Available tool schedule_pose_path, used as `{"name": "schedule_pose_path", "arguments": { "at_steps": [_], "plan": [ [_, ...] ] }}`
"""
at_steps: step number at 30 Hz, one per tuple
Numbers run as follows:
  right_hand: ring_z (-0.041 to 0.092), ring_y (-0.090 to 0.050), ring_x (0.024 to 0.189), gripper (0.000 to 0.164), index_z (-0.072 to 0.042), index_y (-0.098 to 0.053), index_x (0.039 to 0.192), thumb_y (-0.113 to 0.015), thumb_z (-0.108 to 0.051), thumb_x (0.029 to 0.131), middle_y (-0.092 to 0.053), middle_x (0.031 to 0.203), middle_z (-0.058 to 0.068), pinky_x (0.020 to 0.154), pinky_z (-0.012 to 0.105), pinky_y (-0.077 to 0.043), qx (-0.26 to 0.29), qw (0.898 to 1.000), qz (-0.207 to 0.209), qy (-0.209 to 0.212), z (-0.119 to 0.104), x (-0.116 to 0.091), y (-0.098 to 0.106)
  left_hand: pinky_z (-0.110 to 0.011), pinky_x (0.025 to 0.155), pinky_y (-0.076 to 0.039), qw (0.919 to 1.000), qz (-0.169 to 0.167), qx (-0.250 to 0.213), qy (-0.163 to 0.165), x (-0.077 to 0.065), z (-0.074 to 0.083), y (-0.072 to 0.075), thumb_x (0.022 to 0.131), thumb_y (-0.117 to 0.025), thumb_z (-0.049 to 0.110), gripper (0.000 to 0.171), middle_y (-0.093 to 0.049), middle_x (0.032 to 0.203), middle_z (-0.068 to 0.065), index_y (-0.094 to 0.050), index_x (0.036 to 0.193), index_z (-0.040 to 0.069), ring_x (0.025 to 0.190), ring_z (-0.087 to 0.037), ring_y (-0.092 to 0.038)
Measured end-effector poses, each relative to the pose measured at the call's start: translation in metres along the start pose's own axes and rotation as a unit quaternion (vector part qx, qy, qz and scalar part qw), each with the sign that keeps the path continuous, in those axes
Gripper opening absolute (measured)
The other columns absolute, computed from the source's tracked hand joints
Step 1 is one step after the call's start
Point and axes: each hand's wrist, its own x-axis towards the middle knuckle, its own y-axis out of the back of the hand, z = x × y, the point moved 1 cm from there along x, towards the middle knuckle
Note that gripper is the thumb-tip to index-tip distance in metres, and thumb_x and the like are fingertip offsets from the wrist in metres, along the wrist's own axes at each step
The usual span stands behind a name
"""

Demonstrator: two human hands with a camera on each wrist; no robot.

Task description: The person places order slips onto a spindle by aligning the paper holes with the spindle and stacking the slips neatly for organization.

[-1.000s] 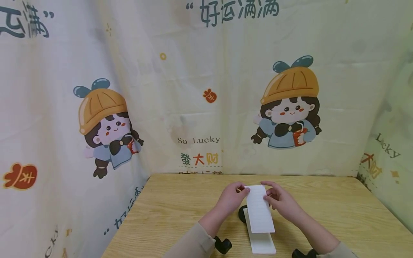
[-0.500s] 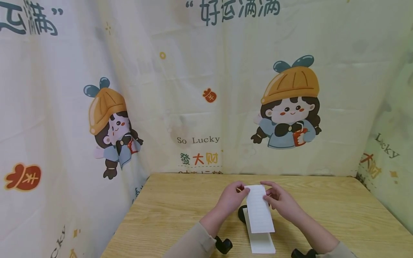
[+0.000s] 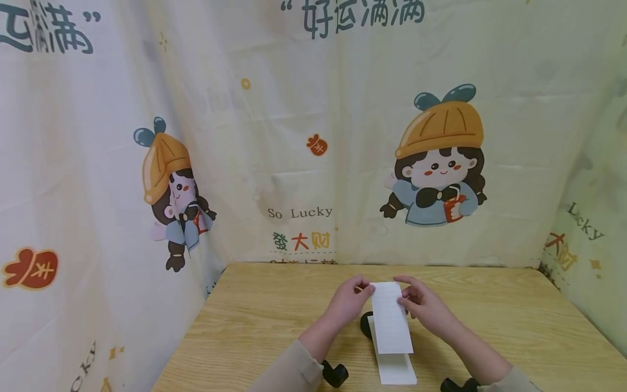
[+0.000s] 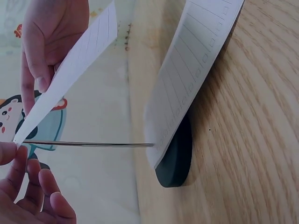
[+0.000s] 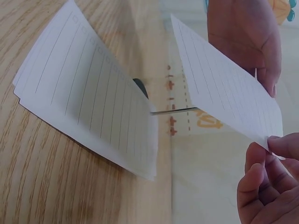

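A single lined white paper slip [image 3: 392, 322] is held up between both hands. The left hand [image 3: 346, 300] pinches its upper left corner between thumb and fingers. At the opposite edge, the right hand [image 3: 425, 306] pinches it with thumb and curled fingers. Below lies a stack of lined paper slips [image 3: 398, 371] on a spike file, whose thin metal spike [image 4: 88, 143] rises from the stack toward the held slip. Its round black base [image 3: 364, 325] sticks out at the left. Whether the spike's tip pierces the held slip, I cannot tell.
The wooden table [image 3: 254, 321] reaches back to a printed cream curtain [image 3: 294, 174], with more curtain along the left and right sides. Black wrist devices [image 3: 335, 374] sit by both sleeves.
Both hands and the slip stay almost in place. The left curtain has shifted, its printed figure now folded narrower. The head view has turned very slightly.
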Motion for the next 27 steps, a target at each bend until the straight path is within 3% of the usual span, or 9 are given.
{"name": "schedule_pose_path", "arguments": {
  "at_steps": [27],
  "plan": [
    [0.031, -0.058, 0.078, 0.046, -0.01, -0.048, 0.142, -0.061, -0.007, 0.098, -0.059, 0.095, 0.01, 0.062, 0.034, -0.05, 0.022, 1.0, -0.009, 0.0, 0.0063, 0.0014, -0.0029, -0.032, 0.065, -0.046, 0.9991, 0.0, 0.031, -0.029, -0.0009, 0.0006, 0.0022, 0.097, -0.065, 0.033, 0.01, -0.061, 0.088, 0.01, -0.066, 0.093, 0.023, 0.08, -0.011, -0.055]
  ]
}}
